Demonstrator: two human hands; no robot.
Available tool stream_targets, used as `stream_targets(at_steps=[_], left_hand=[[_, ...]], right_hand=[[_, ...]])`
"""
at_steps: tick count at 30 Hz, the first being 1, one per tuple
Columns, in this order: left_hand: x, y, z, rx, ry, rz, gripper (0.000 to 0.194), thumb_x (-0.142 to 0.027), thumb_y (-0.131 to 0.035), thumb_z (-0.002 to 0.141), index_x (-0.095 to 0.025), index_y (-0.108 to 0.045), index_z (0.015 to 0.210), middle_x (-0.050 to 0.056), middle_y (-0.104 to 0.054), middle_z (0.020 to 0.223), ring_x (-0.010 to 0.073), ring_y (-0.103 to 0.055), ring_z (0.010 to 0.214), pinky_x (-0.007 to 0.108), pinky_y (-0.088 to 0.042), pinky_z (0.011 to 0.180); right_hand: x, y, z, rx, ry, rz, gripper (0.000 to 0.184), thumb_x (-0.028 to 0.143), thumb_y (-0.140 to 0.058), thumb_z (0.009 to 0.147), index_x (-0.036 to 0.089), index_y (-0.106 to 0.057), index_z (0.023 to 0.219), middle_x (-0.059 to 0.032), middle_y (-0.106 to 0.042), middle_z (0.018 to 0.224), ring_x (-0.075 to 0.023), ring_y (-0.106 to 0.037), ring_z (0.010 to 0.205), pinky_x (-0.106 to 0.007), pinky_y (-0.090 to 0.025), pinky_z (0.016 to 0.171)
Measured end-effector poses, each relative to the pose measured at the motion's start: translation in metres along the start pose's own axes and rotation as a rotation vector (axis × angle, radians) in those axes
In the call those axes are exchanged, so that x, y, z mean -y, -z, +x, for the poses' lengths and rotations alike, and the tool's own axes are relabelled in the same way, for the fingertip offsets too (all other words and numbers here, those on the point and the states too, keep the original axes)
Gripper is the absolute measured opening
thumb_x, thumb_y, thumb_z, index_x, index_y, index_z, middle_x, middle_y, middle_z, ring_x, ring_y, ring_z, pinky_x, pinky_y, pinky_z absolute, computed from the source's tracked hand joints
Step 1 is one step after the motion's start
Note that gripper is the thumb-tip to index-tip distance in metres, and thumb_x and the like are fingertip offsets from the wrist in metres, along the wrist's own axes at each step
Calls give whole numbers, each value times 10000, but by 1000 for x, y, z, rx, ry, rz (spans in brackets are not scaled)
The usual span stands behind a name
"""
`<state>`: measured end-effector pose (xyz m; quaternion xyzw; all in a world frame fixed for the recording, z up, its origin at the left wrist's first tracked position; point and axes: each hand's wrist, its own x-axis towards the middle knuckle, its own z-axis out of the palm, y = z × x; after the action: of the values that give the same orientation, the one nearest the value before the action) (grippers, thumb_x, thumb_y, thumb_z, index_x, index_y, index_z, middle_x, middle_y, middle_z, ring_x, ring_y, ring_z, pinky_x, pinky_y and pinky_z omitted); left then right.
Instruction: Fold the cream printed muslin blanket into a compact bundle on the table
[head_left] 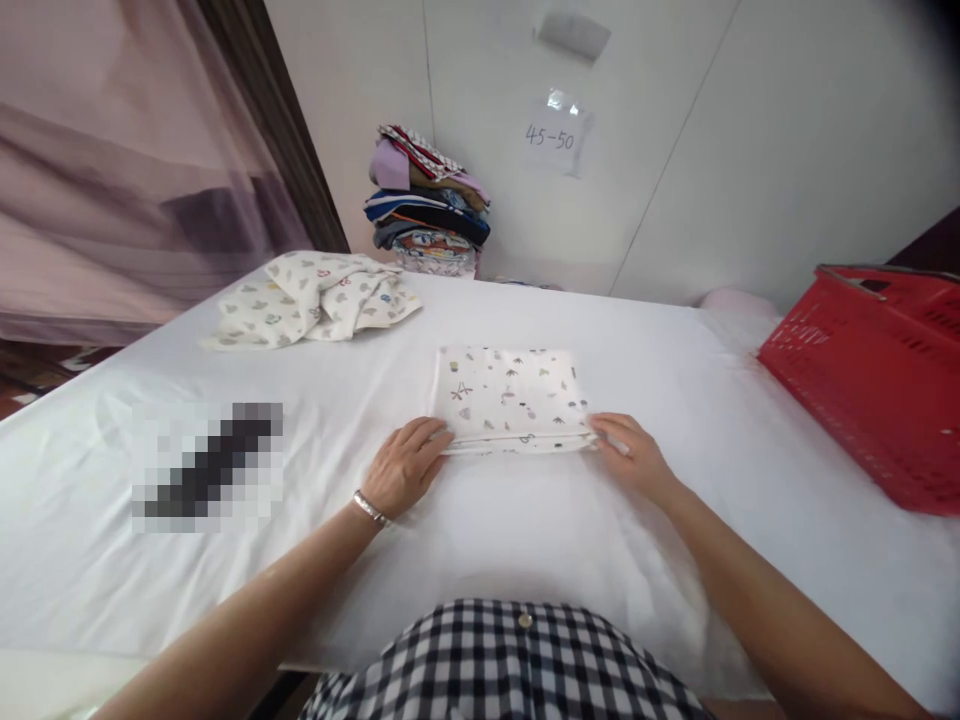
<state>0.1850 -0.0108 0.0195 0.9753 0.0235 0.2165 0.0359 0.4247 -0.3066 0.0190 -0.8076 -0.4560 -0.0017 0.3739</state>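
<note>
A white cloth [517, 390] with small printed motifs lies folded into a flat rectangle in front of me, its folded layers showing along the near edge. My left hand [407, 466], with a silver bracelet at the wrist, has its fingers closed on the near left corner. At the near right corner, my right hand [631, 458] pinches the cloth between thumb and fingers. Farther off to the left rests a crumpled cream cloth [322, 300] with a scattered coloured print.
The table has a white, lightly wrinkled cover [337, 390]. A red plastic basket [870, 390] stands at the right. Against the wall rises a stack of folded clothes [431, 200]. A pixelated dark patch [214, 465] lies at the left, and a pinkish curtain [127, 160] hangs beyond.
</note>
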Motion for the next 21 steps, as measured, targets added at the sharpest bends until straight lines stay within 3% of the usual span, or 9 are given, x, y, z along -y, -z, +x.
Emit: stream_targets(at_steps=[3,6,8,11,14,16,21], left_hand=[[1,-3,-3,-21,35,-17,303,-257,-433,867,-213,-567,1135,107,-495,1277,265,-395,1220,442,-429,931],[1,-5,-4,-33,45,-66,305,-247,-424,870,-220,-572,1135,95,-512,1264,253,-412,1215,432,-436,944],[0,-4,-4,-57,66,-123,301,-263,-442,863,-226,-578,1129,84,-530,1243,244,-426,1206,428,-429,962],[-4,-1,-3,-104,189,-253,295,-332,-482,844,-233,-598,1096,71,-544,1221,231,-484,1144,378,-485,894],[-8,2,0,-133,443,-438,294,-413,-493,822,-238,-637,1010,52,-564,1175,184,-584,938,270,-540,664],[-8,1,3,-157,585,-551,295,-446,-504,801,-222,-663,907,44,-587,1110,150,-596,828,236,-520,604],[-5,-4,8,-148,709,-642,265,-446,-561,722,-197,-649,742,34,-578,1019,136,-578,777,235,-478,605]], right_hand=[[-2,5,3,-137,-383,227,293,325,-535,783,200,-610,1037,-71,-585,1139,-183,-593,892,-326,-512,742],[1,8,10,-60,-674,438,296,364,-545,771,168,-601,986,-82,-652,947,-171,-618,764,-278,-513,602],[5,8,13,32,-772,496,283,417,-539,776,158,-600,871,-74,-656,779,-154,-606,635,-250,-483,509],[9,5,17,89,-801,467,312,473,-542,767,166,-563,714,-33,-604,616,-119,-550,513,-219,-425,438],[9,2,21,102,-774,459,292,455,-586,730,175,-530,666,8,-559,568,-90,-495,467,-194,-355,398],[10,2,23,110,-749,493,276,429,-615,704,178,-511,652,30,-530,527,-76,-462,447,-186,-326,398],[12,3,23,164,-784,483,274,408,-617,692,177,-487,622,44,-486,445,-67,-412,406,-188,-286,389]])
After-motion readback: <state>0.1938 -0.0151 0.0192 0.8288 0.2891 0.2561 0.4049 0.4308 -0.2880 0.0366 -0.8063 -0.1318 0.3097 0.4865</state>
